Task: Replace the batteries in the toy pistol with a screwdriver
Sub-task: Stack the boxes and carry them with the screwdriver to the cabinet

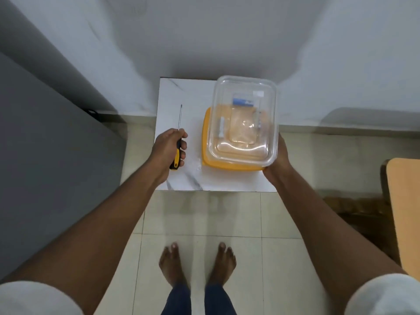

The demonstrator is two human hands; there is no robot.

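While my left hand (169, 146) grips the screwdriver (178, 135), shaft pointing away, my right hand (278, 159) holds the clear container (244, 119). I can't make out the pistol inside

We see short white sleeves (34, 298) at both shoulders, bare forearms, and dark blue jeans (197, 300) narrowing down to the ankles above two bare feet (197, 262).

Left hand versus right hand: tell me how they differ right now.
The left hand grips the screwdriver handle, fingers curled round it; the right hand holds the clear container by its near corner. The left hand's back shows; the right hand is partly hidden behind the container. Both are over the small table.
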